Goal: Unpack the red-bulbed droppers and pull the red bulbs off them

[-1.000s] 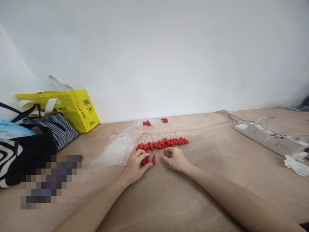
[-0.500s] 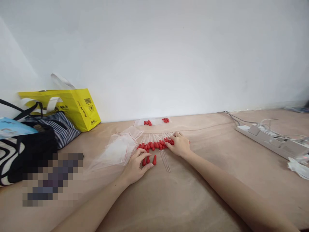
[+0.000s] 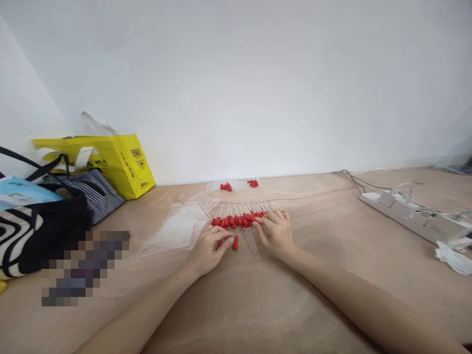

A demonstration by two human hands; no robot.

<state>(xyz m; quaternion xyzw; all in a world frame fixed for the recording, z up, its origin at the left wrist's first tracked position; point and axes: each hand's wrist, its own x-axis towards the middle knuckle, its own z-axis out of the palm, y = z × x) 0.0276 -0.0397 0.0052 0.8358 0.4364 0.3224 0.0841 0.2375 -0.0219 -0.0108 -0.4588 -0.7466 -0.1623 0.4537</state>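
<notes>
A row of glass droppers with red rubber bulbs [image 3: 236, 221] lies on the wooden surface in front of me. My left hand [image 3: 210, 248] is curled at the row's left end, its fingertips pinched on a loose red bulb. Another loose red bulb [image 3: 235, 242] lies just right of it. My right hand [image 3: 276, 232] lies flat over the right end of the row, fingers spread on the bulbs. A few bare glass tubes [image 3: 252, 244] lie between my two hands.
Clear zip bags [image 3: 177, 227] lie left of the row. Small bags holding red bulbs [image 3: 238, 185] sit by the wall. A yellow bag [image 3: 110, 160] and striped bags [image 3: 84, 194] stand at the left. A power strip with cables [image 3: 409, 212] is at the right.
My right hand went from the bare tubes out to the right end of the dropper row, then drew back a little toward me. My left hand stayed put, curling its fingers.
</notes>
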